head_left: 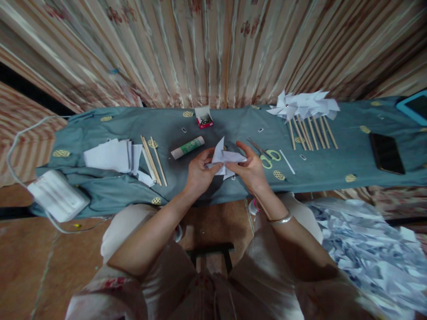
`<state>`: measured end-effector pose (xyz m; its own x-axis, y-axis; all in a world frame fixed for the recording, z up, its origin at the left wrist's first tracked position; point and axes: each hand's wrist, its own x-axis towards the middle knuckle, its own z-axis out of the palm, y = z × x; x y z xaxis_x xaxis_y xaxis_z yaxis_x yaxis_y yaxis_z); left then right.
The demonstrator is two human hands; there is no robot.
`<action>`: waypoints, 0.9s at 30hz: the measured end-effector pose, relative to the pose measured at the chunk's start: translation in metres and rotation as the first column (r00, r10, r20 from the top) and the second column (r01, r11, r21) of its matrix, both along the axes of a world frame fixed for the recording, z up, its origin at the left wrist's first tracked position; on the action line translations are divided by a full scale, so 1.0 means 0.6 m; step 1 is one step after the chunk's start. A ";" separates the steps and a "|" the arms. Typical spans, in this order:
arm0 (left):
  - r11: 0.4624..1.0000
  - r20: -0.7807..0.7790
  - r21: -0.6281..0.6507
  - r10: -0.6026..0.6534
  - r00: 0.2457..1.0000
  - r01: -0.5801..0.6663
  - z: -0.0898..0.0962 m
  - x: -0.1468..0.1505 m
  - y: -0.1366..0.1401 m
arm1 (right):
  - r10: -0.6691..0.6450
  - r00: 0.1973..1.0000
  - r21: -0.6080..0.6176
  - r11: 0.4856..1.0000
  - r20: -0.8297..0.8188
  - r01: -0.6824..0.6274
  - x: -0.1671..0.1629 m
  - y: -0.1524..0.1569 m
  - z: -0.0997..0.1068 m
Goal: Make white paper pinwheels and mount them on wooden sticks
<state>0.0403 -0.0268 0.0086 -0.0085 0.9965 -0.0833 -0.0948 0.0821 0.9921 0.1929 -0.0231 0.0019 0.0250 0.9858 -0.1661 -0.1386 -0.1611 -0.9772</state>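
The left hand (202,173) and right hand (252,171) are pinching one paper pinwheel (231,156), grips nearly closed, between one glue stick (187,147) and one pair of scissors (262,151), one blade (219,151) pointing lengthwise toward the curtain (213,58).

The folded paper (230,156) is plain white, as are the paper pinwheels (308,106) above their pale tan sticks (314,133). The tablecloth (126,122) is grey-green, scattered with yellow oval motifs marked by dark spots. The glue stick (187,147) is white with a green band; the small box (205,125) is red on its front and white on its lid. The scissors (274,154) have yellow-green handles. The phone (387,153) is black, the tablet (403,106) blue-rimmed. The curtain (200,58) shows beige and brown stripes with reddish floral patches, and the bracelet (283,220) is silver.
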 end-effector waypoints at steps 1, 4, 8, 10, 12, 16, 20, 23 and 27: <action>1.000 0.003 0.003 -0.002 1.000 0.002 0.001 0.000 0.000 | -0.007 1.000 0.008 1.000 0.013 0.007 -0.001 0.000 -0.001; 1.000 0.006 0.019 -0.009 1.000 0.009 0.001 0.000 -0.001 | -0.026 0.999 0.027 0.999 0.036 0.025 -0.004 0.001 -0.001; 0.999 -0.022 0.023 -0.030 0.999 0.030 -0.008 -0.001 -0.001 | -0.045 0.997 0.045 0.998 0.058 0.042 -0.008 0.000 0.001; 0.999 -0.024 0.006 -0.044 0.999 0.044 -0.012 -0.002 0.000 | -0.050 0.996 0.058 0.997 0.080 0.045 -0.009 -0.001 0.002; 0.999 -0.032 -0.003 -0.049 0.998 0.049 -0.012 -0.002 0.001 | -0.055 0.992 0.071 0.996 0.112 0.048 -0.009 -0.002 0.002; 0.996 -0.069 0.006 -0.088 0.994 0.089 -0.004 -0.005 0.001 | -0.057 0.983 0.104 0.994 0.175 0.039 -0.004 -0.001 -0.001; 0.992 -0.145 0.061 -0.100 0.984 0.110 0.006 -0.013 0.003 | -0.047 0.977 0.143 0.990 0.210 0.017 0.001 0.000 -0.002; 0.987 -0.215 0.122 -0.078 0.973 0.106 0.008 -0.020 0.004 | -0.035 0.969 0.154 0.988 0.243 -0.003 0.001 -0.003 0.001; 0.980 -0.278 0.164 -0.060 0.959 0.109 0.006 -0.023 0.004 | -0.025 0.965 0.157 0.987 0.263 -0.017 -0.003 -0.006 0.004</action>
